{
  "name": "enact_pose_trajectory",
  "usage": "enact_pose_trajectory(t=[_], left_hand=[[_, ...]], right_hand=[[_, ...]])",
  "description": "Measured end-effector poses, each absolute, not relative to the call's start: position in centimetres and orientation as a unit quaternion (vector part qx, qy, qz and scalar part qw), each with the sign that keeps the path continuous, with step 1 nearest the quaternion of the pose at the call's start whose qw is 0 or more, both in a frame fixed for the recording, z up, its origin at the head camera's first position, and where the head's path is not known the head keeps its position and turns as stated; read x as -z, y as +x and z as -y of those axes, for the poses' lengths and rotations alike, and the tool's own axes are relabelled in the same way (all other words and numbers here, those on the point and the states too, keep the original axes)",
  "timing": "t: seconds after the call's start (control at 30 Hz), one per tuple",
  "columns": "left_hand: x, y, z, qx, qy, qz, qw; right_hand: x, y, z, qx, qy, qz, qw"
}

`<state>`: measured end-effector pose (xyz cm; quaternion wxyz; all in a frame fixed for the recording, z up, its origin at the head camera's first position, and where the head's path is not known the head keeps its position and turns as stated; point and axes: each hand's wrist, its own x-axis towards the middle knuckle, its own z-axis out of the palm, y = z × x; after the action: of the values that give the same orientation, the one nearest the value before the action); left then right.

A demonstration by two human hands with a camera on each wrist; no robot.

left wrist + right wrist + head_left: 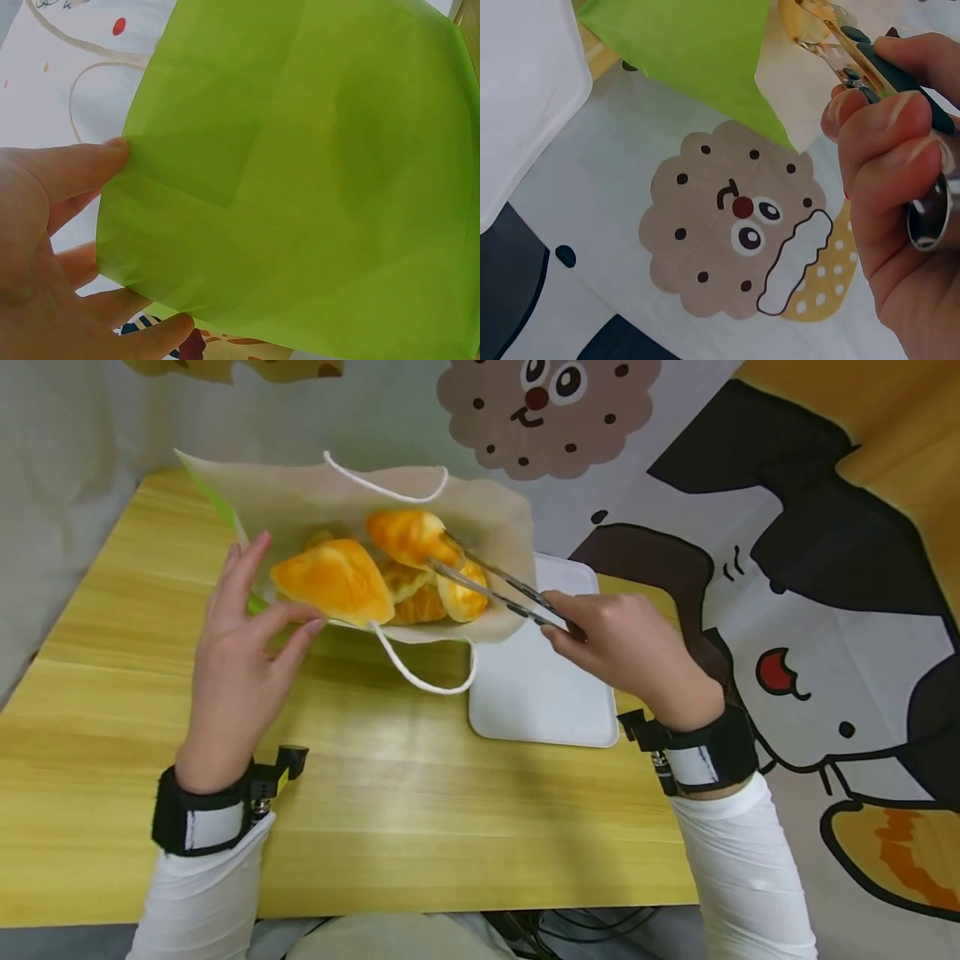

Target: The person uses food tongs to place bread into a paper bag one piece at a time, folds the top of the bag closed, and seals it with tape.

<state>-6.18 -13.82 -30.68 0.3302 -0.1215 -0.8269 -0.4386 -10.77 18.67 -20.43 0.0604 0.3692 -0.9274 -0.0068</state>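
Observation:
A green paper bag (300,187) with a pale inside and white cord handles stands with its mouth facing up. Several golden bread rolls (333,581) are inside. My left hand (243,635) holds the bag's rim at the left, thumb on the near edge and fingers spread along the side. With my right hand (626,643) I grip metal tongs (517,597), which reach into the bag's mouth from the right. Their tips are at one bread roll (405,537) above the others; how firmly they pinch it cannot be told. Dark grips on the tongs show in the right wrist view.
A white tray (543,693) lies to the right of the bag, partly beneath its overhang. Under both is a wood-grain table (375,827). A cloth printed with cartoon figures (840,668) hangs behind and at the right. Dark cables (592,922) show below the table's front edge.

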Motion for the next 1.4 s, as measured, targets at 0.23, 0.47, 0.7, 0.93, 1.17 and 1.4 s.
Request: enact_pose_trajectory(t=[0.23, 0.47, 0.7, 0.93, 1.17, 1.4], left_hand=[[30.5, -6.2, 13.7, 0.443, -0.122, 0.824, 0.332], [30.4, -6.0, 13.6, 0.442, -0.119, 0.827, 0.326], [30.3, -5.9, 13.4, 0.443, -0.119, 0.827, 0.326], [30.4, -6.0, 13.2, 0.445, -0.115, 0.825, 0.329], [30.6, -5.9, 13.1, 0.445, -0.113, 0.824, 0.331], [30.5, -5.9, 13.1, 0.439, -0.109, 0.828, 0.332]], right_hand=[[20.8, -11.1, -18.2, 0.019, 0.364, 0.93, 0.045], [21.7, -10.7, -18.4, 0.023, 0.334, 0.942, 0.012], [21.6, -9.9, -18.8, 0.003, 0.306, 0.952, 0.024], [21.3, -9.4, -18.8, -0.011, 0.319, 0.946, 0.048], [21.4, -9.1, -19.2, -0.018, 0.315, 0.948, 0.049], [21.6, -8.6, -19.8, -0.027, 0.311, 0.948, 0.066]])
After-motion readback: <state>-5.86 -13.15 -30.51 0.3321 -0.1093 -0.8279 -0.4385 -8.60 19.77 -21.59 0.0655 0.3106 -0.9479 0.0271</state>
